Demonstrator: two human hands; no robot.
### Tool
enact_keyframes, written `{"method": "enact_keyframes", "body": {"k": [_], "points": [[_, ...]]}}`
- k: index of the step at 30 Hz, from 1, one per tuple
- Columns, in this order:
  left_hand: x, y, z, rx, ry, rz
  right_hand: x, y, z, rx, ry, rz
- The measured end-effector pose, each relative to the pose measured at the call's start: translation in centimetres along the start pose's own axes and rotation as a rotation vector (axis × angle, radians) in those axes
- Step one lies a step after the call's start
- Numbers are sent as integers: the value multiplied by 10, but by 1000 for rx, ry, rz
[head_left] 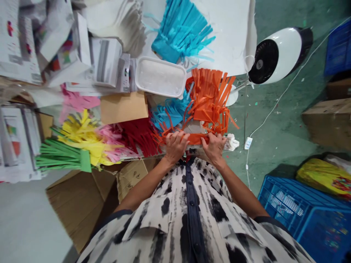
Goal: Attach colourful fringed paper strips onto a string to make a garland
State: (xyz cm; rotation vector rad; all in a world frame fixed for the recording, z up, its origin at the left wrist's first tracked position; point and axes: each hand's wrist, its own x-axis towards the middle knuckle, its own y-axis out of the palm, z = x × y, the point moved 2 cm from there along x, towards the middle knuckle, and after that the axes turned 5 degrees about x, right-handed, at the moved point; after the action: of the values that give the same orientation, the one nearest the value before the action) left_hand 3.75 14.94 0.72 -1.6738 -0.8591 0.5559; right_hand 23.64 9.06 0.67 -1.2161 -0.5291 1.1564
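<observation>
Orange paper (196,138) half-hidden under both hands (177,148)

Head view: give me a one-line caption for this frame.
Left hand and right hand grip an orange paper fringe beside a red fringe and a blue fringe.

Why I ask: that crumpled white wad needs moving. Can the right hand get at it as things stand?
Probably yes. The right hand rests on the orange paper fringe, and the crumpled white wad lies just beside it, with nothing visible between them. It would likely need to let go of the orange paper first.
</observation>
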Motion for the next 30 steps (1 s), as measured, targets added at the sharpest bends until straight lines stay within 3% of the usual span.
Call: {"method": "enact_keyframes", "body": {"k": [3, 5, 16, 23, 25, 27, 30], "points": [[-13, 6, -9, -68, 213, 28, -1, 0, 1, 14, 14, 1], [-19, 11, -12, -97, 270, 94, -2, 0, 1, 33, 25, -10], [-29, 21, -16, -82, 235, 154, 1, 2, -7, 110, 21, -114], [-29, 20, -17, -36, 268, 206, -9, -14, -19, 53, -195, -313], [-30, 21, -16, -30, 285, 203, -22, -10, -17, 43, -321, -275], [-30, 22, -15, -31, 287, 206, -38, 2, -12, 41, -451, -150], [-31, 22, -13, -44, 298, 214, -55, 22, -9, 21, -478, -27]]}}
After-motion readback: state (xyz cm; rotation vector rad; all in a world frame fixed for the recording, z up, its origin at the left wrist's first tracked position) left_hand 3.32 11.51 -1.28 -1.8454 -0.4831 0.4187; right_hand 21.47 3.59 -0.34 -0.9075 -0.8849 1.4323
